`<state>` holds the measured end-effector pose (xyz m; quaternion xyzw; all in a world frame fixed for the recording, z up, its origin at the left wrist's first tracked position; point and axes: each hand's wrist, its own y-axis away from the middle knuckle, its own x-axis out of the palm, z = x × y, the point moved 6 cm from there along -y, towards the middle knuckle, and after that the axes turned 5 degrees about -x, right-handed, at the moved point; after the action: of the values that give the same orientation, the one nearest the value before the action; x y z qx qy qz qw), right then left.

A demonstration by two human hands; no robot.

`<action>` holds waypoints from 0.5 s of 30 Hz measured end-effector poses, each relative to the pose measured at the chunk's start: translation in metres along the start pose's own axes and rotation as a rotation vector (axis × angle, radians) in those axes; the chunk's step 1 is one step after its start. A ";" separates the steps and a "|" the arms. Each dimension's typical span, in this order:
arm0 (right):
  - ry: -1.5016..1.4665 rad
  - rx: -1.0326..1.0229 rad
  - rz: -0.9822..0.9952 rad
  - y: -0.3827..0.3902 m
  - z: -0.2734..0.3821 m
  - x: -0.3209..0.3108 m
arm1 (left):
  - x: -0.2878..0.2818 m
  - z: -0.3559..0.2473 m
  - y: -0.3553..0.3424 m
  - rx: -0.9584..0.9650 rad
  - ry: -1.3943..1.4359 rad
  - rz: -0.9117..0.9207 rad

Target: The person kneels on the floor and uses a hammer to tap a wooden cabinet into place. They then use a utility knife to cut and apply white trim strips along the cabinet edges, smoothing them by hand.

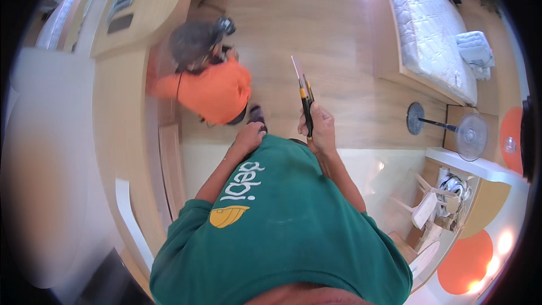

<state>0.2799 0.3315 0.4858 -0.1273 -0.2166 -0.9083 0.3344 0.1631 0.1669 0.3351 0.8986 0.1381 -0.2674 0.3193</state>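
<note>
My right hand [322,128] is closed around the black and yellow handles of a hand tool [306,110]. It points away from me, with a narrow metal part and a pale flat strip at its far end; the exact kind is unclear. My left hand [249,136] is held at the front of my green shirt [293,209], its fingers curled in. Whatever it may hold is hidden. Ahead on the left, a person in an orange top [212,93] bends low beside the wooden counter, with a dark device on the head.
Along the left runs a wooden counter [127,39] with a dark flat object on it. A bed with a quilted white mattress [432,28] stands at the far right. Nearer on the right are a standing fan [471,136], a white ledge [474,166] and a chair [424,210].
</note>
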 end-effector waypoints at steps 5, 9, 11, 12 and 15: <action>-0.107 -0.061 0.016 -0.088 0.045 0.018 | -0.079 -0.046 -0.117 0.233 -0.337 -0.058; -0.085 0.025 0.055 -0.144 0.069 0.037 | -0.118 -0.044 -0.201 0.250 -0.437 -0.131; -0.053 0.061 0.114 -0.181 0.070 0.038 | -0.129 -0.032 -0.241 0.241 -0.445 -0.177; -0.020 0.094 0.163 -0.199 0.071 0.042 | -0.131 -0.021 -0.256 0.160 -0.439 -0.167; 0.014 0.212 0.270 -0.249 0.066 0.046 | -0.127 0.010 -0.284 -0.049 -0.329 -0.071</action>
<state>0.0867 0.5075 0.4840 -0.1127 -0.2899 -0.8279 0.4667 -0.0632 0.3655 0.2586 0.8292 0.1220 -0.4188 0.3496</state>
